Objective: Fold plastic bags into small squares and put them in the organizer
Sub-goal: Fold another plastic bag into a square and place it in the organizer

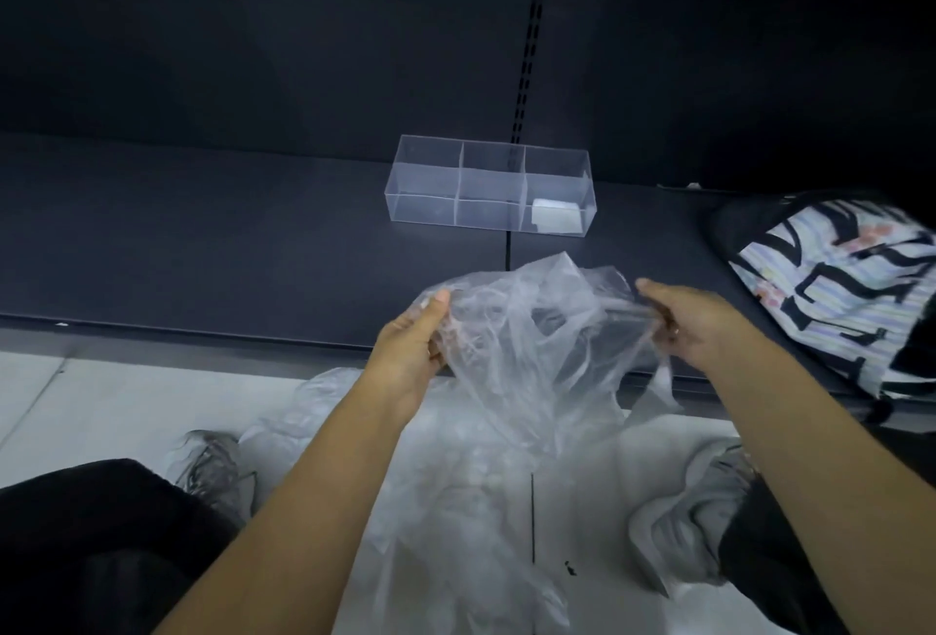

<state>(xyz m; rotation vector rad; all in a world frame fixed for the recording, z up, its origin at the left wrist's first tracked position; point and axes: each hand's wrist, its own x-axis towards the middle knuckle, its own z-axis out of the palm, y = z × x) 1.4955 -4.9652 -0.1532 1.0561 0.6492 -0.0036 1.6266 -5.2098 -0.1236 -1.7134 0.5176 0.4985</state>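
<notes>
Currently, one clear plastic bag [532, 330] is held in the air on the near side of the organizer [491, 189], well apart from it and roughly level with the front edge of the shelf [202, 239]. The bag is unfolded and crumpled, and it is stretched between both hands, with its lower part hanging loose.

- The left hand [410, 351] pinches the bag's left edge, with thumb and curled fingers closed on the film.
- The right hand [694, 325] pinches the bag's right edge in the same way.

The organizer is a clear box with six compartments in two rows of three, standing upright on the dark shelf. A folded bag [554, 218], a small white square, lies flat in the near right compartment.

To the right of the organizer, well apart, a striped patterned bag [835, 290] rests on the same shelf.

Nearer than the organizer and below shelf level, a pile of loose clear bags [456, 508] lies on the pale floor [76, 391]. A grey shoe [218, 472] stands at the pile's left and another grey shoe [684, 523] at its right.
</notes>
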